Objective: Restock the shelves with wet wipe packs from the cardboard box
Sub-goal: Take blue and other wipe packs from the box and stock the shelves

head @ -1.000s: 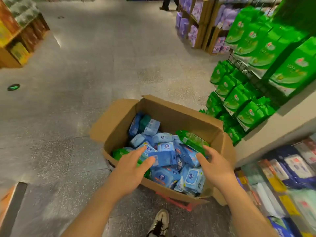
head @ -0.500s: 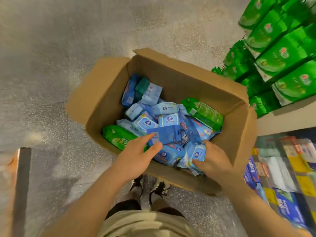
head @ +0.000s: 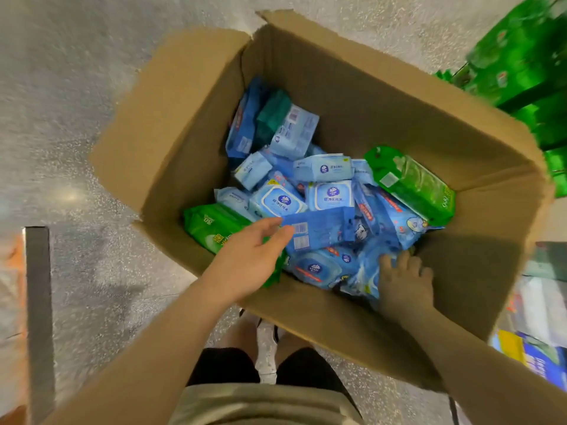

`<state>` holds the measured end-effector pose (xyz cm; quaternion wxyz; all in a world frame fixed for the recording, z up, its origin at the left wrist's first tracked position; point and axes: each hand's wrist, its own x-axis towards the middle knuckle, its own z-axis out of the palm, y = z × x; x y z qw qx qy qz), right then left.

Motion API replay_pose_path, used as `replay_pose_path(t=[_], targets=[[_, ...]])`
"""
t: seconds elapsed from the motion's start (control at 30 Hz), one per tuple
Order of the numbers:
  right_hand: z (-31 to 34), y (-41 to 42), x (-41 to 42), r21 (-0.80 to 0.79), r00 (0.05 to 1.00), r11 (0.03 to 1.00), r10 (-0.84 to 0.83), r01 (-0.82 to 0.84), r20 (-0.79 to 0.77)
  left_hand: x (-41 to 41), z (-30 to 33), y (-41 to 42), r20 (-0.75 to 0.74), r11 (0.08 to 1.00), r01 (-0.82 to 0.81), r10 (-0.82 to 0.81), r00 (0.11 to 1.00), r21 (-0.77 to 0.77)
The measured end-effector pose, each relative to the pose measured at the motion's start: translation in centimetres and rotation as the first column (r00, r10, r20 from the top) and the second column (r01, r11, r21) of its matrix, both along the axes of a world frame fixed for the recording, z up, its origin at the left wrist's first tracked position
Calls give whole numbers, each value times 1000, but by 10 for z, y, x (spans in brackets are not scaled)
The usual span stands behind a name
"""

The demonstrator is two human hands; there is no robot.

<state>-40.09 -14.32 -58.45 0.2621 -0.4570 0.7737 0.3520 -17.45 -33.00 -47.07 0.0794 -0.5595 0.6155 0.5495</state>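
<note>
An open cardboard box (head: pixel 368 87) stands on the floor right below me, holding several blue wet wipe packs and two green ones (head: pixel 414 185) (head: pixel 211 225). My left hand (head: pixel 248 259) reaches over the near rim with straight fingers, its fingertips touching a dark blue pack (head: pixel 325 231) that lies on top of the pile. My right hand (head: pixel 405 280) is inside the box at the near right corner, fingers spread and resting on blue packs (head: pixel 362 271). Neither hand has lifted a pack.
Green packs (head: pixel 521 65) hang on the shelf unit at the upper right, close to the box's far corner. A lower shelf (head: pixel 537 357) with mixed packs runs along the right edge. A dark post (head: pixel 38 302) stands at the left. My feet (head: pixel 267 342) are just behind the box.
My view has tipped down and closer over the box. Both hands have pushed deeper in: the left onto the dark blue pack, the right down into the near right corner.
</note>
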Motion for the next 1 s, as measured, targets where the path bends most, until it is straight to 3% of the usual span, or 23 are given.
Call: replay_pose_path(t=[0.13,0.27,0.33,0.4,0.47,0.57,0.7,0.77,0.8,0.87,0.93,1.0], targets=[[26,-17,10,39,952,959,-284,282,116,7,4,-10,-21,992,-110,112,993,65],[79,-47,26,-119,765,788,-531,604,365,6,8,-19,-48,914,-314,337,940,256],[101,-66,43,-221,642,648,-536,729,547,1,13,-22,-20,804,-400,454,891,441],[119,-90,62,-289,528,478,-503,829,684,-5,20,-20,-42,737,-385,487,873,555],[130,-115,81,-298,464,388,-465,872,754,-7,22,-17,-108,678,-369,552,827,636],[140,-143,107,-349,491,378,-401,858,773,-3,18,-20,-193,584,-357,676,711,729],[138,-151,129,-451,586,464,-199,762,785,8,12,-35,-282,648,-427,704,652,631],[133,-153,126,-422,538,496,-114,759,835,16,5,-43,-284,672,-497,709,646,549],[127,-155,121,-356,463,493,-111,794,879,20,2,-47,-275,677,-522,710,648,519],[111,-164,109,-193,267,351,-176,916,947,29,-4,-56,-253,672,-549,717,649,497],[79,-178,91,-111,127,64,-363,992,923,37,-11,-63,-231,661,-568,727,647,490],[41,-198,69,-23,-84,-203,-502,979,860,42,-16,-67,-214,666,-578,723,657,472]])
